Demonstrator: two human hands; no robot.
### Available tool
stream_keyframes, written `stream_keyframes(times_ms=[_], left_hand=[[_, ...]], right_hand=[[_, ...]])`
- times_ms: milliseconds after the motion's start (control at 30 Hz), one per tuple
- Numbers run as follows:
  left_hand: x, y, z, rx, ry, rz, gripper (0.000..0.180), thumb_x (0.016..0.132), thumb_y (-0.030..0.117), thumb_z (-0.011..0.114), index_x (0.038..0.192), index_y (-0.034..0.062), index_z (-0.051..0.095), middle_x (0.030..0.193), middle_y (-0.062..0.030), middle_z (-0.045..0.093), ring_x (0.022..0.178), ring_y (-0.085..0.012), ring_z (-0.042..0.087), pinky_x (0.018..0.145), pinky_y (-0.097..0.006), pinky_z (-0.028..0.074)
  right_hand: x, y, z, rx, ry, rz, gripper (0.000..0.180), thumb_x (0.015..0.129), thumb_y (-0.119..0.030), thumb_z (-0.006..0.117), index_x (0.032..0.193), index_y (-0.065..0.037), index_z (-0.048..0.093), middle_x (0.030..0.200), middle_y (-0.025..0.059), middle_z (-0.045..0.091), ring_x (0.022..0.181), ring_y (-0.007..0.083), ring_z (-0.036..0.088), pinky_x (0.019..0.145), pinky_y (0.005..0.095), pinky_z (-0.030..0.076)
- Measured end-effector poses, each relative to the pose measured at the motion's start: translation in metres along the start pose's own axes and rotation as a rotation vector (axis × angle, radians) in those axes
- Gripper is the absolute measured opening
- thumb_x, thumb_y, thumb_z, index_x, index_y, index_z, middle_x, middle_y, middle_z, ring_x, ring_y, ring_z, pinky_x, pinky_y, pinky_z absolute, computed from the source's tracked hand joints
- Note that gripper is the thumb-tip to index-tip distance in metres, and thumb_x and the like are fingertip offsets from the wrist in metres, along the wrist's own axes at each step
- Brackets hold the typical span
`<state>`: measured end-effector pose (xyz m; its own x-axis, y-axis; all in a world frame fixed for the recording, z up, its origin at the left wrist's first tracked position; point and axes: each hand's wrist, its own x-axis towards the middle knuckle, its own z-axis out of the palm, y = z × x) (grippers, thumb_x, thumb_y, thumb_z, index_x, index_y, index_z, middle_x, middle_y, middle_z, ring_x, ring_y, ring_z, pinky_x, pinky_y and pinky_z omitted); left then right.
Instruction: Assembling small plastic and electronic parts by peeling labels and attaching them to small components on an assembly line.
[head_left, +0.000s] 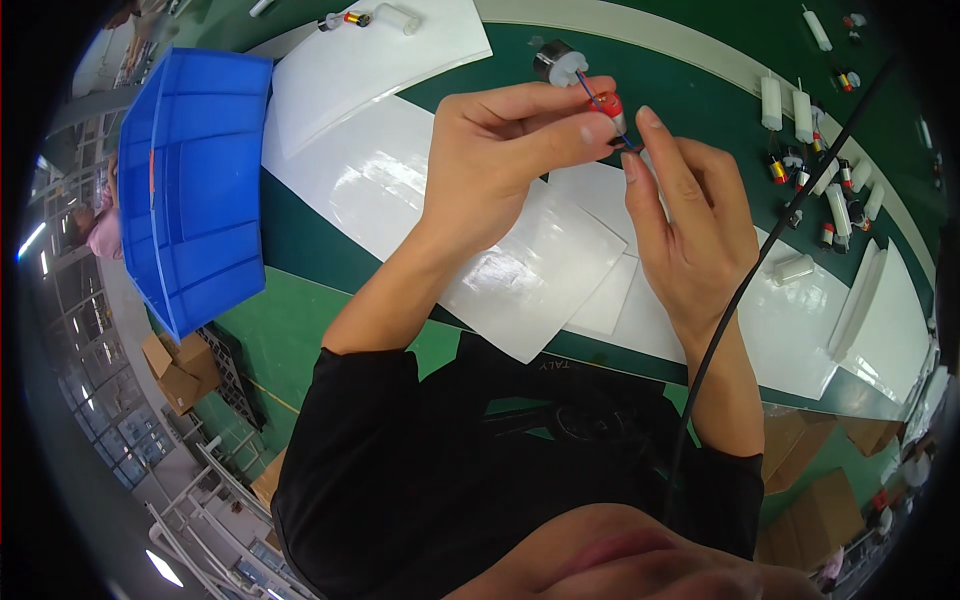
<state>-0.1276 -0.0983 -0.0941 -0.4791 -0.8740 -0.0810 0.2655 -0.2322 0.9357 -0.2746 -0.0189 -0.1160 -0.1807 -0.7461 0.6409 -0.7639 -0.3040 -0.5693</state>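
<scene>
The left hand (500, 160) pinches a small red-capped part (607, 105) between thumb and forefinger, holding it up off the table so its thin blue wire (588, 92) is free to be worked. The right hand (690, 230) meets it from the other side, thumb and forefinger tips closed on something dark and tiny at the part's lower end; what exactly they grip is too small to tell. Just beyond the left fingertips the wire leads to a small grey cylinder with a white cap (558, 64), which appears to hang from it above the green table (300, 330). Both forearms rise from the lower edge and converge, wrists bent inward, so the fingertips nearly touch over the work. Under the hands lie overlapping white glossy sheets (520, 270), likely a clean surface for small pieces. Well to the left of the left hand stands a blue plastic bin (195, 190). To the right of the right hand a cluster of white tubes and small red-tipped parts (820, 170) is spread out, and a black cable (760, 260) crosses over the right wrist.
</scene>
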Motion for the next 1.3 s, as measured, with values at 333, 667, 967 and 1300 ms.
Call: stream_keyframes(times_ms=[333,667,967,1300], left_hand=[[0.001,-0.001,0.005,0.019,0.033,-0.046,0.023,0.085,-0.001,0.064,0.107,-0.0067,0.065,0.101,-0.0171,0.068,0.087,-0.0211,0.069,0.077,-0.03,0.06],[-0.001,-0.005,0.003,0.172,-0.063,0.041,0.026,0.082,-0.004,0.067,0.107,-0.0081,0.065,0.096,-0.015,0.067,0.088,-0.0217,0.067,0.082,-0.033,0.058],[0.001,-0.003,0.0,-0.152,0.017,-0.158,0.016,0.084,-0.001,0.065,0.099,-0.0066,0.068,0.099,-0.016,0.067,0.087,-0.0266,0.068,0.079,-0.032,0.06],[0.014,-0.027,-0.019,-0.224,0.108,-0.126,0.023,0.088,0.007,0.061,0.108,-0.0062,0.062,0.094,-0.0155,0.067,0.092,-0.03,0.068,0.084,-0.029,0.058]], right_hand=[[-0.001,-0.004,-0.003,0.272,-0.004,0.295,0.02,0.078,-0.006,0.075,0.097,-0.004,0.07,0.089,0.0072,0.057,0.066,0.0154,0.056,0.055,0.0256,0.044],[-0.003,-0.011,0.003,0.257,0.053,0.302,0.012,0.078,-0.002,0.072,0.085,-0.002,0.062,0.087,0.0083,0.056,0.073,0.0192,0.057,0.059,0.0271,0.045],[0.007,-0.009,-0.004,0.169,0.01,0.164,0.01,0.082,-0.006,0.069,0.085,-0.001,0.062,0.085,0.0083,0.056,0.07,0.0211,0.057,0.063,0.0287,0.047],[-0.001,-0.007,-0.046,-0.354,-0.887,0.197,0.005,0.078,-0.008,0.064,0.077,-0.005,0.06,0.081,0.0078,0.058,0.079,0.0281,0.06,0.069,0.0369,0.048]])
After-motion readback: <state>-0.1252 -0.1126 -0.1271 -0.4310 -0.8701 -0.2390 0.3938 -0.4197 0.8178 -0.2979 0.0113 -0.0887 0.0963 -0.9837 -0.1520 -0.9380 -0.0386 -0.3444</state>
